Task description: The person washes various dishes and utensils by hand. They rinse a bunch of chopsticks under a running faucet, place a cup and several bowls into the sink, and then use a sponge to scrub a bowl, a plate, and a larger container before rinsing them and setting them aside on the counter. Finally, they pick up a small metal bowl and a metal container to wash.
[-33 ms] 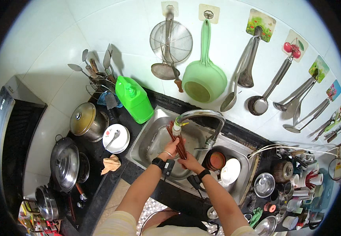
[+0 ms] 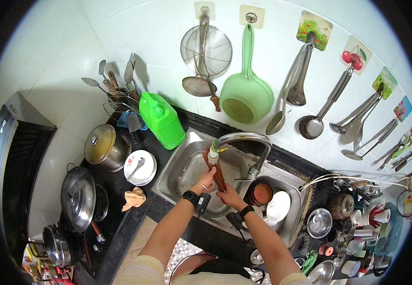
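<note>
**Bundle of reddish-brown sticks (image 2: 220, 178) aslant at the tap (image 2: 242, 136)**

The long axis of the bundle runs from far left to near right, over the left basin (image 2: 179, 170). Its far end lies beside the tap's mouth; its near end reaches the right hand (image 2: 230, 195), which is the closer of the two to that end. The left hand (image 2: 207, 179) sits farther up, against the bundle's left side. So the sticks lie between the hands and beyond them, pointing away from the person.

Both hands are partly closed on the bundle: the left with its fingers curled along the side, the right around the near end. How tightly either grips, I cannot tell, nor whether water is running.

To the right, the second basin (image 2: 300, 214) holds a brown pot (image 2: 263, 194) and a white bowl (image 2: 278, 207). Left of the basins are a stack of white plates (image 2: 147, 177) and a tan cloth (image 2: 134, 198); a bright green jug (image 2: 164, 124) stands at the far left corner. Beyond, a pale green dipper (image 2: 247, 97) hangs on the wall.
</note>
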`<state>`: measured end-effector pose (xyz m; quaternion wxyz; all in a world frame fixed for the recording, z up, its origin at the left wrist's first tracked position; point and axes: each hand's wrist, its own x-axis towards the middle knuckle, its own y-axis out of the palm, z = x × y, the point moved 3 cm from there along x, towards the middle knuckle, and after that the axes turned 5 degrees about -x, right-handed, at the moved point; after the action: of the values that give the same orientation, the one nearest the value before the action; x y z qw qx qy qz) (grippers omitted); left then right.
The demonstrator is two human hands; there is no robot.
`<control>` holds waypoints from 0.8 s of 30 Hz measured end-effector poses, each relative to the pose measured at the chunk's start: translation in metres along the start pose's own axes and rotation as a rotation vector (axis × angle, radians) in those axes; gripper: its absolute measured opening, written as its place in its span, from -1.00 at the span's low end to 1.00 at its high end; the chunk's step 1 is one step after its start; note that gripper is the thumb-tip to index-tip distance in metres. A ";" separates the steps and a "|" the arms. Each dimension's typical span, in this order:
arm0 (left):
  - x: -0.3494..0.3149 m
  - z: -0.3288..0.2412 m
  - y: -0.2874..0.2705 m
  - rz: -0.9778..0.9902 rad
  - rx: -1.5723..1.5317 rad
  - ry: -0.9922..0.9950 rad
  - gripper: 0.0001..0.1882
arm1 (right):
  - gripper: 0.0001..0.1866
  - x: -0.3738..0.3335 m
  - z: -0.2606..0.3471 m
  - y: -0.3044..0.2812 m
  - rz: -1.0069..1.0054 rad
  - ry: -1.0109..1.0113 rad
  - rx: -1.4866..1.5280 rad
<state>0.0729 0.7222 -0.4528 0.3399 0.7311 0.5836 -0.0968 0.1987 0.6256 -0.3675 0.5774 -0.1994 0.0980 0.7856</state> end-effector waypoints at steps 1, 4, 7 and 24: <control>0.000 0.000 -0.005 -0.078 0.189 -0.005 -0.46 | -0.69 -0.002 -0.007 0.001 -0.003 0.004 0.001; -0.016 -0.051 0.007 -0.377 0.354 0.439 -0.42 | -0.69 -0.012 -0.023 -0.010 -0.125 0.017 -0.004; -0.051 -0.138 0.048 -0.160 0.542 0.823 -0.53 | -0.68 -0.024 -0.013 -0.020 -0.180 0.058 -0.129; -0.147 -0.162 0.092 0.141 0.572 0.642 -0.44 | -0.76 -0.034 -0.007 -0.016 0.017 0.030 0.047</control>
<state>0.0721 0.6973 -0.2163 -0.0692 0.8270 0.5580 0.0009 0.2235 0.5987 -0.3584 0.5737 -0.1966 0.1270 0.7849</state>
